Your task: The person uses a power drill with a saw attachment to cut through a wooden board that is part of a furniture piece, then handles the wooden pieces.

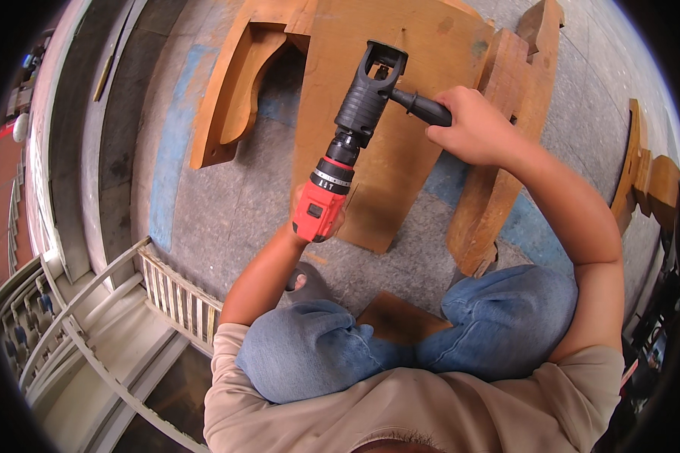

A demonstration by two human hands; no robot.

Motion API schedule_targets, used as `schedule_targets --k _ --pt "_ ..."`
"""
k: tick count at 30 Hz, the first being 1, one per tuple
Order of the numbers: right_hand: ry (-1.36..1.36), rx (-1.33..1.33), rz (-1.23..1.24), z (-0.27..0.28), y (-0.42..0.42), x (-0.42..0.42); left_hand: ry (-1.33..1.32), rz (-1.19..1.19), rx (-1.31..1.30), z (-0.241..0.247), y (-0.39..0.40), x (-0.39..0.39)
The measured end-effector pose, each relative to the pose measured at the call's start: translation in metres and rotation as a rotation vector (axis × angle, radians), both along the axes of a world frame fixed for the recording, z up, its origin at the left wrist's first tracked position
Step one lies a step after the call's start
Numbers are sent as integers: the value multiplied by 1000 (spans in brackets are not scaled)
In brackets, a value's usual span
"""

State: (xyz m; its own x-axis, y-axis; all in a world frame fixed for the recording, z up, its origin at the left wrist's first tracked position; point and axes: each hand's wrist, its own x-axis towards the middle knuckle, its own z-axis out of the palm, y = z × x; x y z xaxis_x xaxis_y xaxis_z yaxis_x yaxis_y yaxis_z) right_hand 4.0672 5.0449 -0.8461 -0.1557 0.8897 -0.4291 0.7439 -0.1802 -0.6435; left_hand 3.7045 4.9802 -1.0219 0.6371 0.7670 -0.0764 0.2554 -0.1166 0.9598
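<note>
A red and black cordless drill (322,206) points away from me, with my left hand (298,210) wrapped around its grip from below. Fixed in its chuck is a black reciprocating saw attachment (365,96) with an open guide shoe at the far end. My right hand (469,125) grips the black side handle (422,107) of that attachment. Beneath the tool lies a broad brown wooden board (374,209), with a small dark mark beyond the shoe. Whether a blade is fitted cannot be made out.
A curved wooden frame piece (226,113) lies left of the board, and thick timber pieces (498,153) lie to its right. More wooden parts (646,175) stand farther right. A slatted rack (178,289) is at lower left. Paving (204,215) with blue stripes surrounds the board.
</note>
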Motion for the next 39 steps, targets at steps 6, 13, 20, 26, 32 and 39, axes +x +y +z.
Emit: schedule_targets --k 6,13,20,26,32,39 --pt "5 -49 46 2 -7 -10 99 -70 60 -16 -15 -19" --pt "30 -80 15 -5 -19 -18 148 -74 11 -15 -26 -29" --pt "101 -19 40 -13 -25 -20 82 62 336 -10 -26 -31" --pt "236 -79 173 -5 -39 -36 0 228 407 38 -29 -39" --pt "290 -21 258 -5 -41 -60 185 283 638 51 -58 -81" --pt "311 -35 402 -25 -55 -72 320 513 593 69 -122 -144"
